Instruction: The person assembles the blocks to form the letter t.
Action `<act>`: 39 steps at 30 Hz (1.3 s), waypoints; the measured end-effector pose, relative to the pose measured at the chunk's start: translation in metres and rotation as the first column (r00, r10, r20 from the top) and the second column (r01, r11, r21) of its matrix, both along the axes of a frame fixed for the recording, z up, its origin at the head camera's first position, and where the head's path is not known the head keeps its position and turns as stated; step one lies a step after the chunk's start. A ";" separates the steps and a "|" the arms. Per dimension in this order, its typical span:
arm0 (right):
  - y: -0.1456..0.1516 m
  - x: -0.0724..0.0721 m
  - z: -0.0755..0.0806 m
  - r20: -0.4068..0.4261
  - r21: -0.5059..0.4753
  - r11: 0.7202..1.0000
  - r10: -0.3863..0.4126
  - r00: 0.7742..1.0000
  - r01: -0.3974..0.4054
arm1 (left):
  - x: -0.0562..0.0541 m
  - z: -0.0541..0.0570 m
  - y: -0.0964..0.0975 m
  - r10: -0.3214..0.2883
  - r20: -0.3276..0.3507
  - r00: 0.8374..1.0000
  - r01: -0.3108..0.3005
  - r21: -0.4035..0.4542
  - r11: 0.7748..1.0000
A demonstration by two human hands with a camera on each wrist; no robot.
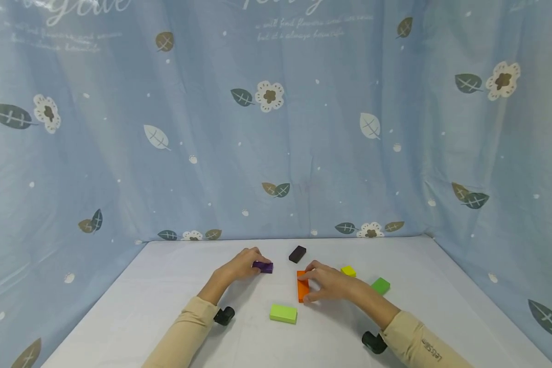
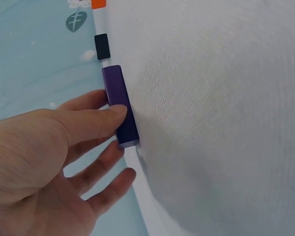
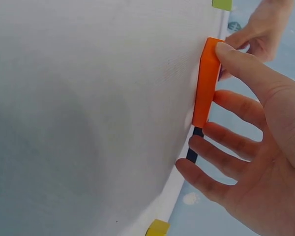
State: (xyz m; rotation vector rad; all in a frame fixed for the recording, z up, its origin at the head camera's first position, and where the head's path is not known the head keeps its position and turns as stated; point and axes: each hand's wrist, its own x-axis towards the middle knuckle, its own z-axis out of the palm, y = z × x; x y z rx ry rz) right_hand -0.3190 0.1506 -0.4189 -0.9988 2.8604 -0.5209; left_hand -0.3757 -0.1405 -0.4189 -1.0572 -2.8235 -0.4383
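Note:
My left hand [image 1: 243, 263] pinches a purple block [image 2: 119, 103] between thumb and fingers, low over the white table. In the left wrist view, the thumb lies across its side and the lower fingers are spread. To the right, my right hand [image 1: 326, 282] holds an orange block [image 1: 303, 288]. The right wrist view shows the thumb on one end of the orange block and fingers along its far side. A dark block [image 1: 297, 254] lies behind and between the two hands. Nearer the front, a lime green block [image 1: 283, 314] rests flat on the table.
Beyond my right hand are a yellow block [image 1: 348, 271] and a green block [image 1: 381, 285], the latter partly hidden by the forearm. The white table [image 1: 175, 260] ends at a blue patterned curtain [image 1: 276, 143] at the back and sides. Both wrists carry small black cameras [image 1: 224, 316].

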 end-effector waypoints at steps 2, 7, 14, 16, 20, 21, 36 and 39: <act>0.001 0.000 0.000 -0.004 -0.003 1.000 0.005 1.000 -0.005 | 0.000 0.001 0.000 -0.003 -0.001 1.000 0.003 -0.005 1.000; 0.001 0.000 0.000 0.000 -0.006 1.000 0.008 1.000 -0.008 | -0.001 0.001 0.000 -0.019 -0.009 1.000 0.019 -0.014 1.000; 0.002 0.001 0.001 0.010 -0.023 1.000 0.019 1.000 -0.019 | 0.000 -0.001 -0.002 -0.037 -0.014 0.999 0.037 -0.006 0.999; 0.003 0.001 0.001 0.011 -0.024 0.999 0.021 1.000 -0.021 | 0.000 -0.002 -0.003 -0.044 -0.018 0.999 0.044 -0.004 0.999; 0.002 0.002 0.002 0.014 -0.020 1.000 0.013 1.000 -0.013 | -0.001 -0.004 -0.004 -0.044 -0.016 0.999 0.044 0.000 0.999; 0.001 0.002 0.002 0.017 -0.021 1.000 0.011 1.000 -0.011 | -0.001 -0.005 -0.005 -0.044 -0.017 0.999 0.044 0.000 0.999; 0.000 0.001 0.000 0.026 -0.017 1.000 -0.018 1.000 0.019 | -0.003 -0.007 -0.005 -0.007 0.017 1.000 0.007 -0.001 1.000; 0.000 0.000 0.000 0.028 -0.016 1.000 -0.022 0.999 0.022 | -0.004 -0.008 -0.004 -0.012 0.011 1.000 0.012 0.005 1.000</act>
